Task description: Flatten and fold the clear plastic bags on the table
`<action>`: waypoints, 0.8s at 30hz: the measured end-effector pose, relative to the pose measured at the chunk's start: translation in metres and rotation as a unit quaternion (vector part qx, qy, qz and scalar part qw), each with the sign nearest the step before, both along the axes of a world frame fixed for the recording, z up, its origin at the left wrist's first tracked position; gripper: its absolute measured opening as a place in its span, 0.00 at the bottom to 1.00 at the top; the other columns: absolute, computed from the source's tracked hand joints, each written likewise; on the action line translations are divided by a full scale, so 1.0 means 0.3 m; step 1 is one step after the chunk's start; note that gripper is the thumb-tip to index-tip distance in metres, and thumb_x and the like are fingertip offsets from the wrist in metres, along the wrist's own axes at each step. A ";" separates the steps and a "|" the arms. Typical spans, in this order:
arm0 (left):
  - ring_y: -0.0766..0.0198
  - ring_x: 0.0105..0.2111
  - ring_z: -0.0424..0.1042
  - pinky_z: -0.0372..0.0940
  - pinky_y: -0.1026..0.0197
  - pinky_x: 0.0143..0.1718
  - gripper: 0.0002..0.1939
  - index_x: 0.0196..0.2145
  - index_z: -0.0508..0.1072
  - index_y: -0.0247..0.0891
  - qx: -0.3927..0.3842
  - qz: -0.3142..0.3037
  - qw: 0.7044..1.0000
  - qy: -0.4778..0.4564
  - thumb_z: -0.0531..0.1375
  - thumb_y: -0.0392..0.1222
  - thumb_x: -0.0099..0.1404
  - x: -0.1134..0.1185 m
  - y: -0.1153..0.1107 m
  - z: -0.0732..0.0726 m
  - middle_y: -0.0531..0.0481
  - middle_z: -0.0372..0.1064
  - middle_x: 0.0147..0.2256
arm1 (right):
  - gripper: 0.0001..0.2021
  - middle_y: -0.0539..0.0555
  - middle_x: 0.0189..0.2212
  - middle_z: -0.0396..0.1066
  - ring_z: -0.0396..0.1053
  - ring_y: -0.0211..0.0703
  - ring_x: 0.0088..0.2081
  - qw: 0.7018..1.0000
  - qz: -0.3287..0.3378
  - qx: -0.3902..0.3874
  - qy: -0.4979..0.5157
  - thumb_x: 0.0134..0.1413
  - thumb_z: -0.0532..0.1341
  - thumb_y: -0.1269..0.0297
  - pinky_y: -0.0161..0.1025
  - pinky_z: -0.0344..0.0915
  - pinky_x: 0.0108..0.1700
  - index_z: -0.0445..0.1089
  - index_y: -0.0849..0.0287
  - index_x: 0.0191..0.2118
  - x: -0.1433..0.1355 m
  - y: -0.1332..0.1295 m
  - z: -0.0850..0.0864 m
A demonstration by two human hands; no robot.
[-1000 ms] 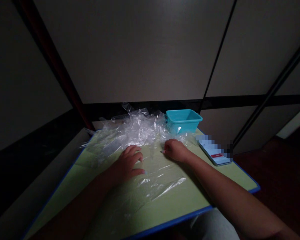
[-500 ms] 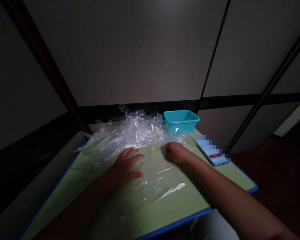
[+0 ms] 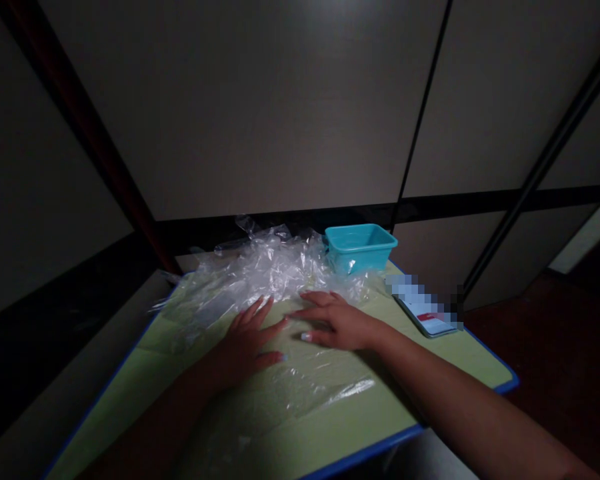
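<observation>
A clear plastic bag (image 3: 310,390) lies flat on the green table (image 3: 380,427). My left hand (image 3: 247,343) rests at its left side, fingers spread and holding nothing. Over the bag's far right part is my right hand (image 3: 337,321), its fingers stretched toward the left hand, nearly meeting it, with nothing gripped. Just beyond both hands spreads a crumpled heap of clear plastic bags (image 3: 275,263). The exact far edge of the flat bag is hard to make out against the heap.
A turquoise basket (image 3: 363,250) stands at the far right of the heap. Near the table's right edge lies a phone (image 3: 425,310), partly pixelated. Large cabinet panels (image 3: 280,120) rise directly behind the table.
My right hand has moved left and its closed fingers have opened and stretched out. My left hand has stayed nearly in place, fingers still spread. The view has shifted slightly.
</observation>
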State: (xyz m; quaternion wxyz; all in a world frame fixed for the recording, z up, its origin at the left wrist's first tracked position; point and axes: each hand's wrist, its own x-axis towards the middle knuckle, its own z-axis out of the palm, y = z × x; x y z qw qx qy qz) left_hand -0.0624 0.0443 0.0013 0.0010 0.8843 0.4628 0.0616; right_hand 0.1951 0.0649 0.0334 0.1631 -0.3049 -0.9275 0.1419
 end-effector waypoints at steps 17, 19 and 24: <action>0.49 0.55 0.53 0.50 0.44 0.53 0.21 0.50 0.68 0.44 0.124 0.112 0.979 -0.115 0.48 0.53 0.65 0.008 0.014 0.029 0.44 0.56 0.57 | 0.35 0.60 0.65 0.33 0.31 0.52 0.65 0.993 0.019 -0.098 -0.058 0.56 0.52 0.45 0.65 0.31 0.58 0.42 0.53 0.65 -0.021 -0.001 -0.031; 0.50 0.52 0.56 0.52 0.46 0.51 0.18 0.45 0.71 0.42 0.151 0.137 0.968 -0.150 0.48 0.51 0.65 0.008 0.015 0.048 0.44 0.62 0.52 | 0.34 0.60 0.65 0.34 0.32 0.52 0.65 0.993 0.018 -0.099 -0.063 0.57 0.51 0.45 0.65 0.29 0.58 0.44 0.54 0.64 -0.022 -0.003 -0.034; 0.56 0.43 0.63 0.56 0.52 0.49 0.15 0.35 0.70 0.39 0.133 0.131 0.947 -0.260 0.47 0.48 0.65 0.029 0.007 0.101 0.47 0.68 0.39 | 0.29 0.63 0.64 0.40 0.37 0.54 0.64 0.995 -0.003 -0.079 -0.053 0.58 0.51 0.48 0.66 0.33 0.58 0.53 0.57 0.62 -0.020 -0.004 -0.034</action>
